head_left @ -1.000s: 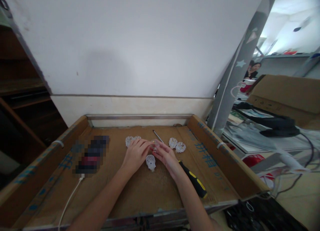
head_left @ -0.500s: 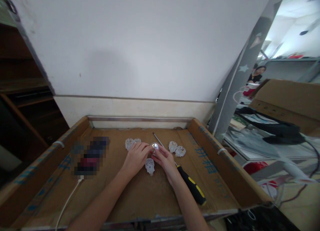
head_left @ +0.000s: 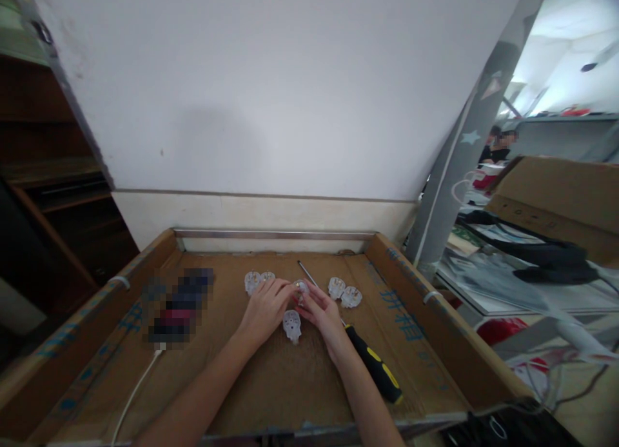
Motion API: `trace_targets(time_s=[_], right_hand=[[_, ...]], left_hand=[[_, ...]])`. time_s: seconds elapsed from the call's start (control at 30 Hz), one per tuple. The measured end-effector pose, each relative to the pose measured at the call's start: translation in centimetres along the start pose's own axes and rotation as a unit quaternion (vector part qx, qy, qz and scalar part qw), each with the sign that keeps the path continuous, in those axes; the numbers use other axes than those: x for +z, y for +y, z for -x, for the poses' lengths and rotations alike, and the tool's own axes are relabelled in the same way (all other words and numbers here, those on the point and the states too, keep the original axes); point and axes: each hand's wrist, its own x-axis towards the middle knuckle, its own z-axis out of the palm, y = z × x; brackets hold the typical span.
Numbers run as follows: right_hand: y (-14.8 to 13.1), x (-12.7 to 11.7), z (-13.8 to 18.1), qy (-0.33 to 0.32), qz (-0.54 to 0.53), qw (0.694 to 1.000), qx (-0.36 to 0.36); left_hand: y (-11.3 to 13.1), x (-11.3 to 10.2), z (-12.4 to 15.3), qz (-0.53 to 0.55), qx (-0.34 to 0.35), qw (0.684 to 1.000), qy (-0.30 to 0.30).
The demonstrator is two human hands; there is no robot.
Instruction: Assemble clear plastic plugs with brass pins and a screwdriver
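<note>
Between my fingers is a clear plastic plug part point(head_left: 302, 288) with metal bits showing, partly covered by both hands. My left hand point(head_left: 267, 306) pinches its left side, and my right hand point(head_left: 322, 310) grips it from the right with thumb and fingers. Just below lies a loose clear plug half point(head_left: 292, 325) with holes in it. Two more clear plug pieces point(head_left: 252, 282) sit behind my left hand, one partly hidden. To the right of my right hand lie two others point(head_left: 351, 297). A screwdriver point(head_left: 374, 364) with a black and yellow handle passes under my right forearm.
A cardboard-lined tray with raised sides point(head_left: 449, 331) surrounds the work. At left lies a blurred-out dark object point(head_left: 180, 308) with a white cable point(head_left: 138, 390). A wall stands behind; a grey post point(head_left: 442, 189) and a cluttered table are at right, with people beyond.
Both hands stay together on the plug part, which has turned slightly in the fingers. The view has shifted a little; the loose pieces and screwdriver lie as before.
</note>
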Motion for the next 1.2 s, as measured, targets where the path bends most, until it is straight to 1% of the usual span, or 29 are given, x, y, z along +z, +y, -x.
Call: trace_targets(time_s=[0.23, 0.33, 0.43, 0.53, 0.6, 0.67, 0.77, 0.87, 0.97, 1.07, 1.13, 1.2], right_hand=[[-0.3, 0.1, 0.2, 0.008, -0.001, 1.0, 0.006], [-0.5, 0.1, 0.2, 0.018, 0.002, 1.0, 0.0], [-1.0, 0.2, 0.2, 0.045, -0.002, 0.999, -0.028], [-1.8, 0.2, 0.4, 0.077, -0.007, 0.995, -0.06], [-2.3, 0.2, 0.6, 0.095, -0.01, 0.993, -0.075], [-2.7, 0.1, 0.7, 0.112, -0.013, 0.99, -0.086], [-2.9, 0.2, 0.8, 0.124, -0.013, 0.988, -0.094], [-2.7, 0.2, 0.6, 0.126, -0.011, 0.987, -0.097], [-2.2, 0.0, 0.2, 0.12, -0.01, 0.988, -0.098], [-1.6, -0.3, -0.1, 0.109, -0.008, 0.989, -0.101], [-1.2, -0.4, -0.3, 0.098, -0.004, 0.989, -0.107], [-0.8, -0.5, -0.3, 0.081, 0.002, 0.99, -0.115]], left_hand=[[0.1, 0.2, 0.0, 0.023, 0.017, 0.999, 0.018], [0.2, 0.4, 0.0, 0.049, 0.019, 0.999, 0.013], [0.2, 0.3, 0.0, 0.087, -0.014, 0.996, 0.021], [0.1, 0.1, -0.1, 0.101, -0.055, 0.993, 0.03], [0.0, 0.1, -0.4, 0.106, -0.063, 0.992, 0.002], [0.0, 0.3, -0.9, 0.107, -0.062, 0.991, -0.047], [0.4, 0.9, -2.0, 0.069, -0.052, 0.99, -0.113], [0.9, 1.4, -2.6, 0.026, -0.061, 0.989, -0.133], [0.9, 1.3, -2.5, 0.025, -0.083, 0.988, -0.124], [0.5, 0.5, -2.2, 0.053, -0.112, 0.987, -0.106], [0.1, -0.2, -2.1, 0.084, -0.141, 0.983, -0.086], [-0.1, -0.7, -2.1, 0.115, -0.167, 0.978, -0.051]])
